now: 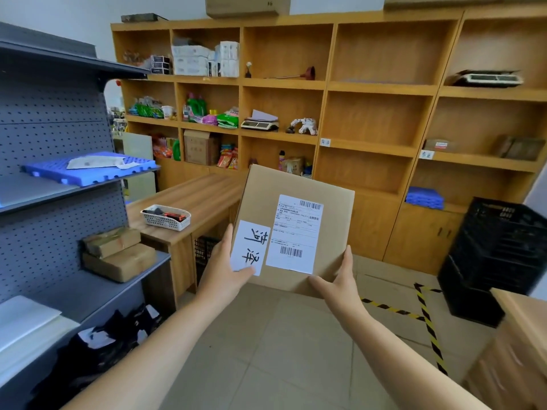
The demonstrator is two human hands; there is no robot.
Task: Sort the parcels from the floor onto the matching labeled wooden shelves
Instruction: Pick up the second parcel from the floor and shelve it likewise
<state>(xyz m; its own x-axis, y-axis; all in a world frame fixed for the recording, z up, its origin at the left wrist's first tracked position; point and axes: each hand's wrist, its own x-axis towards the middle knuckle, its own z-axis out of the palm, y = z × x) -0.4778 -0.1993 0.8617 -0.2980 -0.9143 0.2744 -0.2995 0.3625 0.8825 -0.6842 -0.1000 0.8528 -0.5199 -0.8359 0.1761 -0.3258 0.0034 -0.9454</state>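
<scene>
Far left: a grey metal rack (59, 137) is seen, with a blue plastic pad (88, 168) and a paper on its middle level. Two brown taped parcels (118, 253) are stacked on a lower level; black bags (97, 344) are heaped below them.

Beside the rack, a wooden tabletop (204, 196) carries a white mesh basket (166, 217) with dark items inside.

Centre: a cardboard parcel (296, 229) is held up off the floor, tilted, in front of the wooden shelves (370, 87). Two labels are stuck on its facing side: a white slip with handwritten characters (251, 247) at left and a printed shipping label with barcodes (296, 233) just beside it.

The left hand (228, 267) is closed on the parcel's lower left edge, thumb laid over the handwritten slip. The right hand (340, 279) is closed on the lower right corner, thumb under the bottom edge, fingers up the side. The grip of both hands is on the parcel.

Behind: left shelf compartments are filled with goods; compartments right of centre are mostly bare. Small paper tags (325, 141) are fixed to shelf edges; text is too small to read.

Right: black crates (497, 255) are stacked on the tiled floor (281, 350), beside yellow-black tape (429, 327).
</scene>
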